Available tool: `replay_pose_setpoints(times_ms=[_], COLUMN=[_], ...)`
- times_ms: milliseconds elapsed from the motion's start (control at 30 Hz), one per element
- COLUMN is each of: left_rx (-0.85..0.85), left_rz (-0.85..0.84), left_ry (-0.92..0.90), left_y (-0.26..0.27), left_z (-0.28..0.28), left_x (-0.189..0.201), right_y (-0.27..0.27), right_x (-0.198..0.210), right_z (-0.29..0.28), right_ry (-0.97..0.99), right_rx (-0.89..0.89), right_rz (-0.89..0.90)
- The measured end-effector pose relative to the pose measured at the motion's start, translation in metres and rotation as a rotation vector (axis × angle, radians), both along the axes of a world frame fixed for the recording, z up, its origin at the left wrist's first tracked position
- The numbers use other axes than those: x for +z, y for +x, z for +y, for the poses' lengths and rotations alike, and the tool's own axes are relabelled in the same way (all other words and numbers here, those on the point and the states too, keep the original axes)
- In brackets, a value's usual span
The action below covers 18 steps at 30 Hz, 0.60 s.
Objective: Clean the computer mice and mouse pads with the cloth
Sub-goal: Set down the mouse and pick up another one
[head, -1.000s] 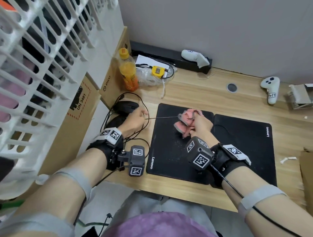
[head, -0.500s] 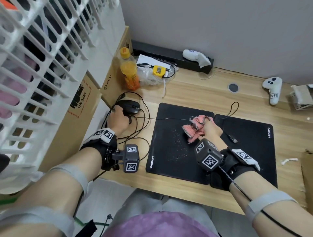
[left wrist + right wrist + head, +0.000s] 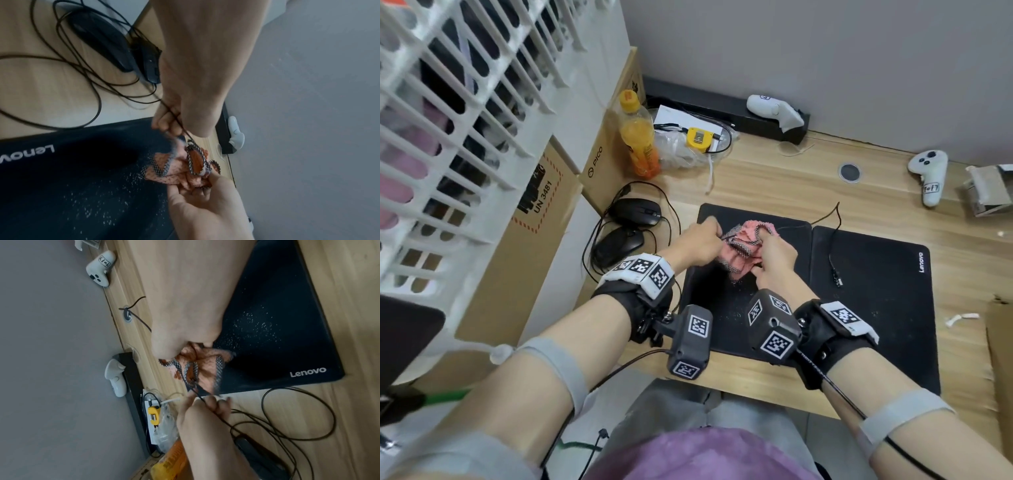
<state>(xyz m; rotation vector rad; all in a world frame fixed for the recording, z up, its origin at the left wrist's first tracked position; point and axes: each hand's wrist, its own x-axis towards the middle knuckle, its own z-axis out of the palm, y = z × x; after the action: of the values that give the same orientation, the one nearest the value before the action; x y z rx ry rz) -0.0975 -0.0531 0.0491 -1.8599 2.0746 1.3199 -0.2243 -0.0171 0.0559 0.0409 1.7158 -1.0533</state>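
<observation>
The left hand (image 3: 697, 245) has come back from the mice (image 3: 635, 211) at nine o'clock, pinching the cable (image 3: 178, 123) beside the cloth (image 3: 744, 240) bunched in the right hand (image 3: 777, 258) over the left pad (image 3: 722, 322), likely for another wipe.

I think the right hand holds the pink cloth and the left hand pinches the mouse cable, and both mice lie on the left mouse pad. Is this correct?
Not fully. The right hand does hold the pink cloth and the left hand pinches the mouse cable. But both mice lie on the bare wooden desk, left of the left mouse pad, as the head view shows.
</observation>
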Motion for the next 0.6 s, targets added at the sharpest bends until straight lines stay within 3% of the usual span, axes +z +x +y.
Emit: replay_pose_setpoints(times_ms=[233,600], left_rx=[0.163,0.372], left_rz=[-0.014,-0.232], left_ry=[-0.158,-0.153], left_y=[0.029,0.098], left_z=[0.005,0.016], left_x=[0.006,-0.019], right_y=[-0.013,-0.049], right_x=[0.001,-0.011], right_z=[0.002,0.015], right_ry=[0.033,0.132], right_rx=[-0.074,-0.272], right_rz=[0.060,0.077])
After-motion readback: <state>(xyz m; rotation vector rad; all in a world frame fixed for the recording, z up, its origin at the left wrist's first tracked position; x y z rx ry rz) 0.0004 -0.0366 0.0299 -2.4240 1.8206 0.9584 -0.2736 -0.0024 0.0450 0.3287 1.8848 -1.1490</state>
